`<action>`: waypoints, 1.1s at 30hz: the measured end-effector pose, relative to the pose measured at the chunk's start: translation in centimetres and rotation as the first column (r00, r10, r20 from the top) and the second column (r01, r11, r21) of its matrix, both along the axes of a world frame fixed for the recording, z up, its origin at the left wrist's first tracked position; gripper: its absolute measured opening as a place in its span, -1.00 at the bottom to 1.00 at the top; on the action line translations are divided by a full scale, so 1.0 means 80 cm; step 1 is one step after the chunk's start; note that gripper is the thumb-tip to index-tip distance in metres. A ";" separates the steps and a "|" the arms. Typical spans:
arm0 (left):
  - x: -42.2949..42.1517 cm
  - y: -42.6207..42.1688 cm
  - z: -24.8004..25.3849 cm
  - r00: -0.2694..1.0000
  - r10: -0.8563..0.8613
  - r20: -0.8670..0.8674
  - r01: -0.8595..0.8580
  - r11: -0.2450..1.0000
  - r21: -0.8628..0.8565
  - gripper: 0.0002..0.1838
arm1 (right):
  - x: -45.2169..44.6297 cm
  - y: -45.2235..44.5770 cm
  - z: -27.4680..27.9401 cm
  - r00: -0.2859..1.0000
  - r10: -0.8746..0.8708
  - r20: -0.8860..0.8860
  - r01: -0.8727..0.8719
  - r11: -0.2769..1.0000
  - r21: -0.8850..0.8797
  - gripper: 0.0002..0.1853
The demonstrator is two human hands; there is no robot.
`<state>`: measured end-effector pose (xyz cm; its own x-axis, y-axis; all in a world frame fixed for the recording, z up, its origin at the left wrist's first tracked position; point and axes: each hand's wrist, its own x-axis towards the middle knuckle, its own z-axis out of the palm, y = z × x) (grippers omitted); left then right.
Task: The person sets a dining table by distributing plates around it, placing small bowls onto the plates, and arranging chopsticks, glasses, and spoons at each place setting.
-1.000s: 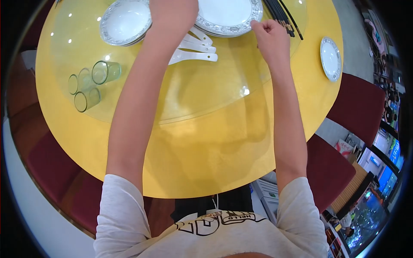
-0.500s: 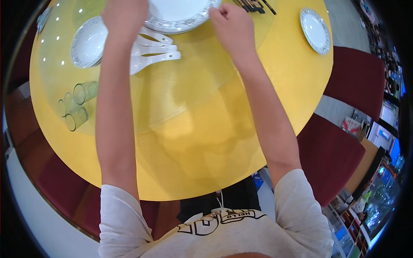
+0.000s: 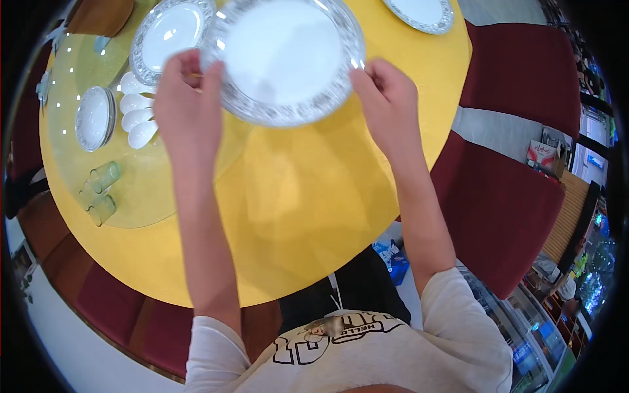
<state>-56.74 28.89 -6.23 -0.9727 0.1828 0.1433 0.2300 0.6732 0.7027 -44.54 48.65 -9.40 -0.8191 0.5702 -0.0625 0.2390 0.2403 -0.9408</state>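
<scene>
While both hands clasp it, the floral-rimmed dinner plate [image 3: 285, 59]: above the round yellow surface [image 3: 295, 216], well in from its near edge; the plate's far rim is cut off by the top of the view.
Left hand [image 3: 193, 92]: clamped on the plate's left rim, back of the hand upward, thumb extended along the rim; fingertips partly hidden and slightly blurred.
Right hand [image 3: 386, 92]: clamped on the right rim, thumb pointing inward, other fingers curled, their undersides out of sight.
Forearms: both reach forward over the near edge, the right one slanting inward.
White soup spoons [image 3: 142, 134]: left of the left hand, bowls fanned outward, some handles hidden.
Second floral-rimmed plate [image 3: 170, 39]: beyond the left hand, partly covered by the held plate.
Stacked bowls [image 3: 93, 119]: toward the left edge, near the spoons.
Green-tinted glasses [image 3: 103, 175]: nearer than the bowls, faint and overlapping.
Small floral-rimmed dish [image 3: 424, 12]: at the far right edge, top cropped.
</scene>
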 end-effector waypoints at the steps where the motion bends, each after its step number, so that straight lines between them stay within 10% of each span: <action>1: 0.022 0.010 -0.012 0.998 -0.007 0.058 0.002 0.997 0.078 -0.73 | 0.024 0.009 -0.005 0.999 -0.017 0.050 0.016 1.000 0.012 -0.68; 8: 0.143 0.066 -0.083 0.919 0.027 0.394 -0.162 0.936 0.313 -0.79 | 0.134 0.043 -0.044 0.983 -0.108 0.149 0.113 0.993 -0.027 -0.74; 33: 0.152 0.056 -0.102 0.975 0.091 0.203 -0.097 0.995 0.020 -0.80 | 0.124 0.032 -0.091 0.976 -0.200 0.084 0.148 0.897 0.418 -0.81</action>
